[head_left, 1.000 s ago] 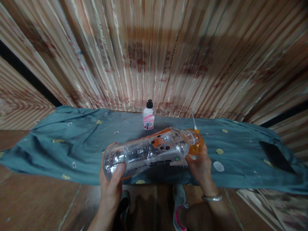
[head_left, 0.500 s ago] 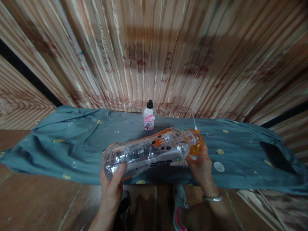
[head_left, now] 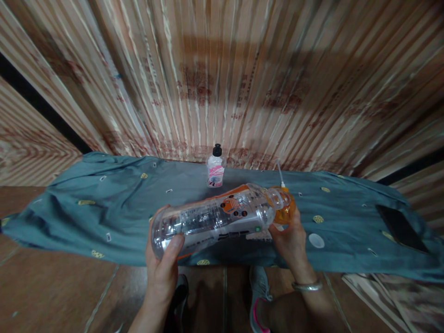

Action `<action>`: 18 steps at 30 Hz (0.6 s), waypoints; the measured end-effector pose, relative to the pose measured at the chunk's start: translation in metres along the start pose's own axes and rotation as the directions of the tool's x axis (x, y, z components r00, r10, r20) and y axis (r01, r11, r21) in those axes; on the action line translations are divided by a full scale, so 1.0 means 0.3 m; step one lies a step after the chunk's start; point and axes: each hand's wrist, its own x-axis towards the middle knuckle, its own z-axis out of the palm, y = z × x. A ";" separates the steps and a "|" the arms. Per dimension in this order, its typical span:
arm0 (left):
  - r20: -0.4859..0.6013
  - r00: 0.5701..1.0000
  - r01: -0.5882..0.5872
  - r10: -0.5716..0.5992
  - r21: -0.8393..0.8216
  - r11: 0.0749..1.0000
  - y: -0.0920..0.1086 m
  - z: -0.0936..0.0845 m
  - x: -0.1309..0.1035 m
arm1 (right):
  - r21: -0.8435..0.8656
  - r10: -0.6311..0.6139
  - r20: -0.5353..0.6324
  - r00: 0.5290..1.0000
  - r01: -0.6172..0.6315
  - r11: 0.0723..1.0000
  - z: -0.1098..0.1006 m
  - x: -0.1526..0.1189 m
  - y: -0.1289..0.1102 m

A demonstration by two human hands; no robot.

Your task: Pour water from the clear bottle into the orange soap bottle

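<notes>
Left hand (head_left: pixel 163 261) wrapped round base end of clear bottle (head_left: pixel 204 226), thumb pressed on top, bottle tipped nearly on its side over teal cloth (head_left: pixel 121 203), neck toward the right. Right hand (head_left: pixel 290 240) closed on orange container (head_left: pixel 287 213), partly hidden behind the bottle's neck; can't tell if bottle mouth and container touch. Pink-labelled bottle (head_left: pixel 215 172) upright beyond, white disc (head_left: pixel 316 240) just right of right hand.

The large clear plastic bottle (head_left: pixel 204 223) bears an orange-and-white label (head_left: pixel 231 205); the small translucent bottle (head_left: pixel 286 213) is amber. A pink-and-white squeeze bottle (head_left: pixel 215 174) has a black cap (head_left: pixel 217 150). Yellow motifs (head_left: pixel 318 218) dot the teal cloth (head_left: pixel 121 199).
</notes>
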 end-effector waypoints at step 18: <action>0.021 0.998 0.054 -0.053 -0.036 0.998 0.016 0.012 0.000 | -0.007 0.026 0.021 0.999 -0.026 1.000 0.001 -0.004 -0.003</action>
